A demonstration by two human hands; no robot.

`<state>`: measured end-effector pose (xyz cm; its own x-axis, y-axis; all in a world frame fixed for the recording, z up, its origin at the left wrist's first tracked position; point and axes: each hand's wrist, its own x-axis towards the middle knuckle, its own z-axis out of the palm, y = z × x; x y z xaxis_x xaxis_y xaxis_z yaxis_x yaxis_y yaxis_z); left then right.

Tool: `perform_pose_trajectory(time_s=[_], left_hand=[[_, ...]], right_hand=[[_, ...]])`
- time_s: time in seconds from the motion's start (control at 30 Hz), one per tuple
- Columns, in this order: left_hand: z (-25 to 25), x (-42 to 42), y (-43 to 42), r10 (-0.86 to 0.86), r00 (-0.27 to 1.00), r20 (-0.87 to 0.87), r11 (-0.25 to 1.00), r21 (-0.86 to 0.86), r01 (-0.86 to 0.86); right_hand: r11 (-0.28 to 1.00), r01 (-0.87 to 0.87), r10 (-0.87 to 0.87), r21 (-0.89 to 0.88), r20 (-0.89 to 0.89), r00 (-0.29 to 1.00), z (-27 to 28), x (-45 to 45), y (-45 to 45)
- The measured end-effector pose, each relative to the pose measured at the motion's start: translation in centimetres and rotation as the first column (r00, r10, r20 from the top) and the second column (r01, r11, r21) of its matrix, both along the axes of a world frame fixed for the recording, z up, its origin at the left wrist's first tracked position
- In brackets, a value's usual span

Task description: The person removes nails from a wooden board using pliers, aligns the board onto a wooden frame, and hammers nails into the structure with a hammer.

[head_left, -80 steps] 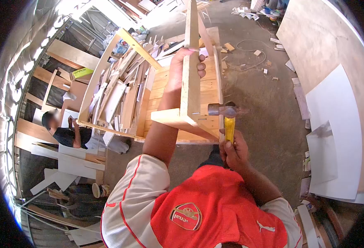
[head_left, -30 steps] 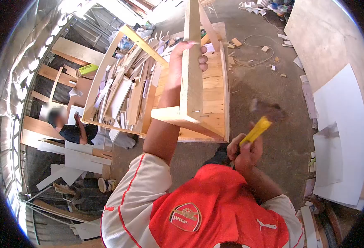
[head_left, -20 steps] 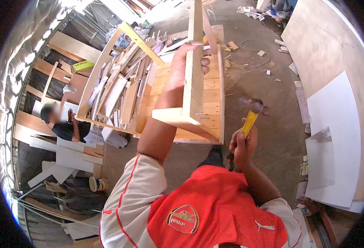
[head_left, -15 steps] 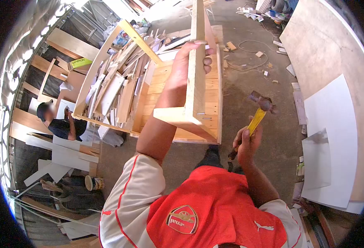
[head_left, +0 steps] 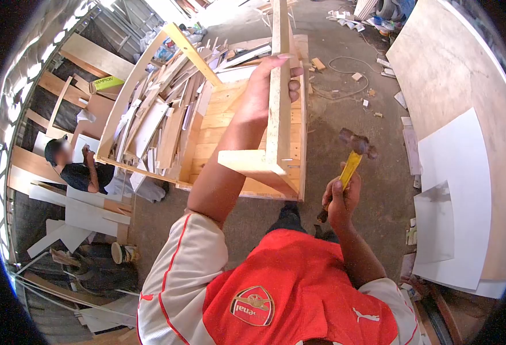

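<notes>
My left hand [head_left: 282,75] is wrapped round a long wooden board [head_left: 278,118], part of a wooden frame. A shorter crosspiece [head_left: 250,161] joins the near end of this board, and small metal fasteners show at the joint. Below the frame lies a slatted wooden surface [head_left: 210,135]. To the right, apart from the wood, my right hand [head_left: 343,198] grips a hammer [head_left: 352,168] by its yellow and dark handle, with the metal head up.
Scrap wood [head_left: 161,121] is piled left of the slatted surface. Another person [head_left: 80,167] in dark clothes sits at the left, near loose boards. A white panel [head_left: 457,201] leans at the right. Wood offcuts and a cord [head_left: 345,95] lie on the floor.
The hammer, earlier beside the board's joint, has moved right and away from it, still in my right hand. My left hand keeps its hold, and the board has shifted slightly right in view.
</notes>
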<state>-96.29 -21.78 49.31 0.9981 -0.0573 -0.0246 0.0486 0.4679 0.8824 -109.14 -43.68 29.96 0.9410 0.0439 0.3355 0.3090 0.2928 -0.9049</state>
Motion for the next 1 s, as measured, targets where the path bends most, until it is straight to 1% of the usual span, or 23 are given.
perform_pose_trajectory(time_s=[0.1,0.2,0.3,0.4,0.5,0.57,0.63,0.7,0.8,0.9,1.0], left_hand=[[-0.3,0.4,0.3,-0.039,0.999,0.013,0.999,-0.035,0.039],[-0.1,0.3,0.0,-0.016,1.000,-0.009,1.000,-0.027,0.016],[-0.3,0.3,0.2,-0.020,1.000,0.013,1.000,-0.024,0.020],[-0.3,0.8,0.3,-0.048,0.999,-0.012,0.996,-0.078,0.047],[0.3,0.5,-0.3,0.022,0.999,-0.045,1.000,-0.020,-0.023],[0.2,0.7,-0.2,0.027,0.998,-0.049,1.000,-0.016,-0.027],[0.3,0.7,-0.2,0.029,0.998,-0.053,0.999,-0.013,-0.030],[0.7,0.4,-0.4,0.023,0.998,-0.055,1.000,-0.014,-0.024],[-0.1,1.3,0.7,-0.039,0.997,-0.072,0.998,-0.048,0.036],[-0.1,1.5,0.9,-0.063,0.995,-0.082,0.997,-0.054,0.059],[-0.1,1.7,1.2,-0.099,0.992,-0.079,0.992,-0.083,0.092]], right_hand=[[1.000,0.002,-0.004,-0.031,-0.041,0.999,0.1,-0.2,-0.4],[0.999,0.008,-0.011,-0.035,-0.067,0.998,-0.1,-0.3,-1.0],[0.998,-0.067,0.066,0.000,-0.068,0.995,1.0,-0.8,-2.0],[0.979,-0.204,0.205,0.021,-0.084,0.975,2.9,-1.6,-2.1],[0.957,-0.255,0.260,-0.136,0.019,0.966,3.5,-2.2,-1.9],[0.958,-0.227,0.249,-0.177,0.114,0.962,3.3,-2.5,-1.1],[0.955,-0.244,0.267,-0.170,0.132,0.954,3.4,-2.7,-0.3],[0.950,-0.282,0.295,-0.131,0.091,0.951,4.1,-2.8,0.0],[0.954,-0.275,0.284,-0.118,0.068,0.957,4.1,-2.5,-0.4],[0.934,-0.315,0.315,0.168,0.028,0.949,4.7,-2.0,-1.2],[0.893,-0.186,0.203,0.409,0.001,0.979,4.6,-2.3,-0.5]])
